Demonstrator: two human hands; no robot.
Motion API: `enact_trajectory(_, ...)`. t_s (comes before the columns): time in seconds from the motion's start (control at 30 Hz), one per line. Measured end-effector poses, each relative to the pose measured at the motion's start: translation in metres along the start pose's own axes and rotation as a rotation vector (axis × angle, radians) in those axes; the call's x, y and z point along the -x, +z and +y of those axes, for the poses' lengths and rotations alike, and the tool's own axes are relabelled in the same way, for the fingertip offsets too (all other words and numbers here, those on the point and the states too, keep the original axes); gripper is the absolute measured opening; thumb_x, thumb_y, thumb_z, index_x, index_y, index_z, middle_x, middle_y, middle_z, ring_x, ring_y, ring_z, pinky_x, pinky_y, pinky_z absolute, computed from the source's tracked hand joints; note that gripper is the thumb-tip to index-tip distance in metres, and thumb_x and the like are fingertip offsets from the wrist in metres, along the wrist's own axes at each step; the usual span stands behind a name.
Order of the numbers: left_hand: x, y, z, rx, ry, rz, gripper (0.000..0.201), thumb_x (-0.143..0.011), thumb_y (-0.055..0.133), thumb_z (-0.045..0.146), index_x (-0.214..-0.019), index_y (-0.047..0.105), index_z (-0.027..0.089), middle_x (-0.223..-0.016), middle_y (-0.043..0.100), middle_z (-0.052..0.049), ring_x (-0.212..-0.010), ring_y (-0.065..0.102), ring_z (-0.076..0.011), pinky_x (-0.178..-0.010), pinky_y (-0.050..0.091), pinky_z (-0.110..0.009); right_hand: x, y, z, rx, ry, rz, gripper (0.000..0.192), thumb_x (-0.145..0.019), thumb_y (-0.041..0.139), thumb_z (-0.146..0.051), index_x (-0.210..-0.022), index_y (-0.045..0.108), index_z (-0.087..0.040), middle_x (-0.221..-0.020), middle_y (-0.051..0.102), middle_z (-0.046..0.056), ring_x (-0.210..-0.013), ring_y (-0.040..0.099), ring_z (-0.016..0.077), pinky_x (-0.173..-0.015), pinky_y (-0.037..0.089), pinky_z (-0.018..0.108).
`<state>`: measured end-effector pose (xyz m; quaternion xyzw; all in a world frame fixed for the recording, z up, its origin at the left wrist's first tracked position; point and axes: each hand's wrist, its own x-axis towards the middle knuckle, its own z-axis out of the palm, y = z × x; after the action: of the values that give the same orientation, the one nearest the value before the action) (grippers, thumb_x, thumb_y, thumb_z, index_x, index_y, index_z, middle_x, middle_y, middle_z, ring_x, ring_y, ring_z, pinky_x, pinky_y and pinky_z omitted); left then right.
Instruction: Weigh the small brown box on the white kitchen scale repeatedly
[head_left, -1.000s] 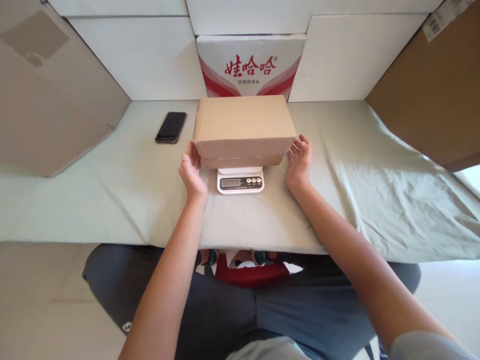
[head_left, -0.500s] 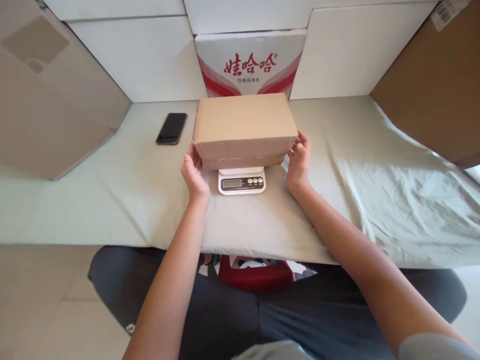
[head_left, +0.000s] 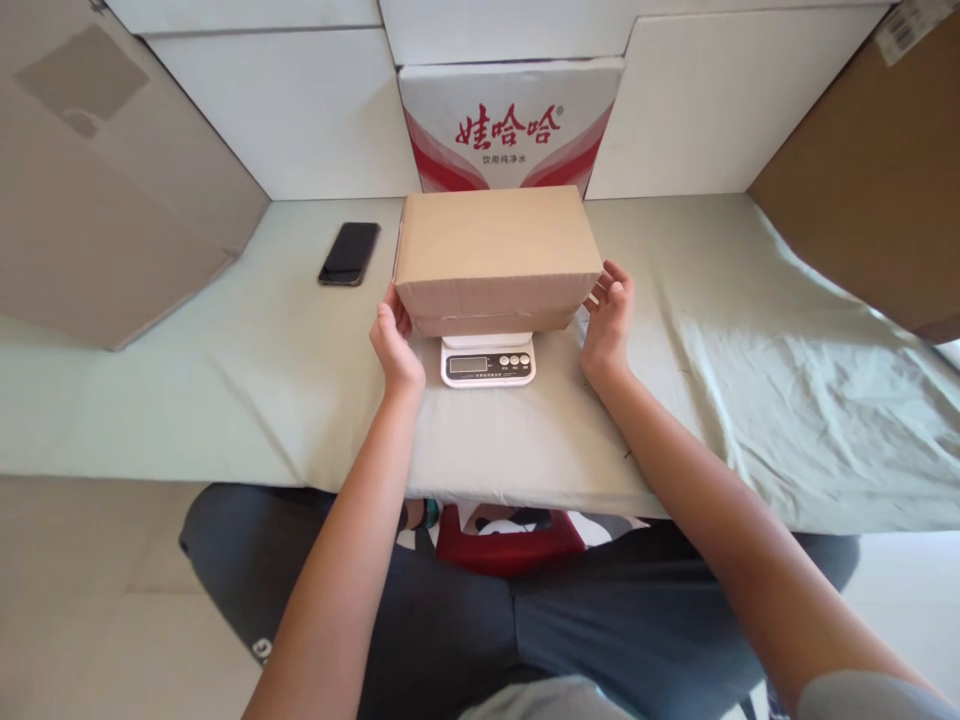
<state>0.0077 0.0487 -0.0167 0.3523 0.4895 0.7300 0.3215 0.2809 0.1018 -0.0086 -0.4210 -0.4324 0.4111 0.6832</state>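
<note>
A closed brown cardboard box (head_left: pixel 495 245) rests on a small white digital scale (head_left: pixel 487 362) in the middle of the table. My left hand (head_left: pixel 395 345) presses against the box's lower left side. My right hand (head_left: pixel 609 322) has its fingers on the box's lower right corner. The box sits between the two hands. The scale's display and buttons show just under the box's front edge; the reading is too small to make out.
A black phone (head_left: pixel 349 253) lies on the pale green cloth (head_left: pixel 225 360) to the left of the box. A white and red printed carton (head_left: pixel 514 125) stands behind it. Large cardboard sheets lean at left (head_left: pixel 97 190) and right (head_left: pixel 870 190).
Both hands have closed in from a small gap beside the box to touching its sides. The box and scale stay where they were; the view shifted slightly.
</note>
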Motion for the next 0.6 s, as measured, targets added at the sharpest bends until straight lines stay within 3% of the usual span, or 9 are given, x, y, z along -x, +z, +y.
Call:
enact_trajectory(0.2,0.0015,0.003,0.0025,0.009,0.01,0.028,0.093,-0.088,0.045,0.088,-0.146,0.065,0.017,-0.155,0.064,-0.018,-0.151,0.057,-0.0322,-0.122,0.048,-0.041,0.0083,0.0078,-0.006,-0.037,0.021,-0.024,0.056,-0.082,0.056,-0.072,-0.121,0.057,-0.033,-0.126,0.066,0.004,-0.121,0.066,0.0235,-0.109,0.052,0.045)
enact_trajectory(0.37,0.0036,0.0057,0.0055,0.022,0.012,0.036,0.095,-0.084,0.05,0.089,-0.141,0.068,0.015,-0.151,0.067,-0.02,-0.148,0.059,-0.0351,-0.119,0.05,-0.045,0.0097,0.0097,-0.0092,-0.045,0.012,-0.016,0.054,-0.082,0.057,-0.071,-0.121,0.058,-0.032,-0.126,0.068,0.003,-0.121,0.066,0.0239,-0.113,0.05,0.048)
enact_trajectory(0.6,0.0038,0.0035,0.0052,0.011,0.014,0.027,0.094,-0.088,0.046,0.087,-0.15,0.062,0.018,-0.16,0.06,-0.019,-0.152,0.056,-0.0326,-0.122,0.048,-0.042,0.0096,0.0101,-0.009,-0.056,0.025,-0.022,0.055,-0.081,0.058,-0.072,-0.119,0.058,-0.032,-0.123,0.067,0.004,-0.119,0.067,0.0242,-0.112,0.05,0.047)
